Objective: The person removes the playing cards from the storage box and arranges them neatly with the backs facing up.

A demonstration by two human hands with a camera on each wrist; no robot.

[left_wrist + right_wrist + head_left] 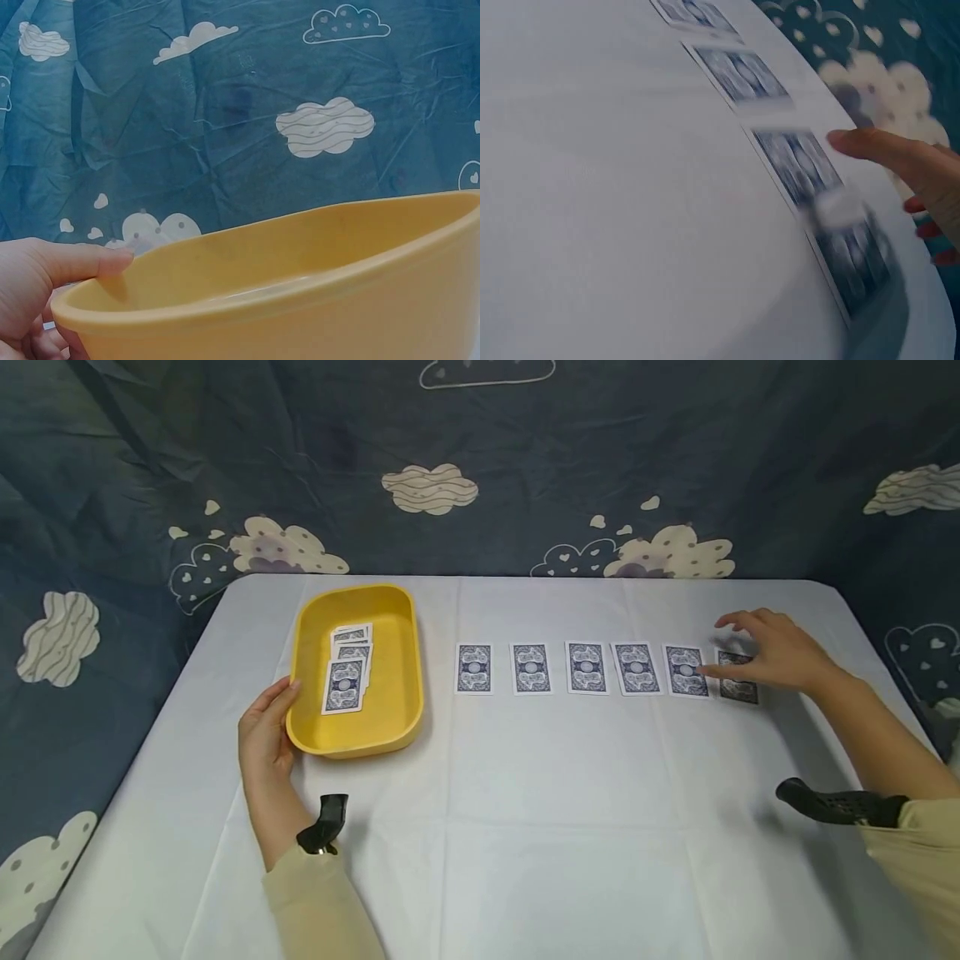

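My left hand [268, 731] grips the left rim of a yellow tray [405, 710], its thumb [105, 260] over the edge in the left wrist view. Several cards with blue patterned backs [343, 686] lie overlapping inside the tray. To its right, more face-down cards [474, 669] lie in a row on the white table. My right hand [780, 652] is over the right end of the row, thumb and fingers spread apart, with nothing between them. Its shadow falls on the last card [738, 689]. In the right wrist view the thumb [862, 142] is above the cards [799, 165].
The white tablecloth [555, 777] reaches to a dark blue curtain [525, 443] with cloud prints behind the table. The tray stands at the left, near the table's back edge. A black strap sits on each wrist.
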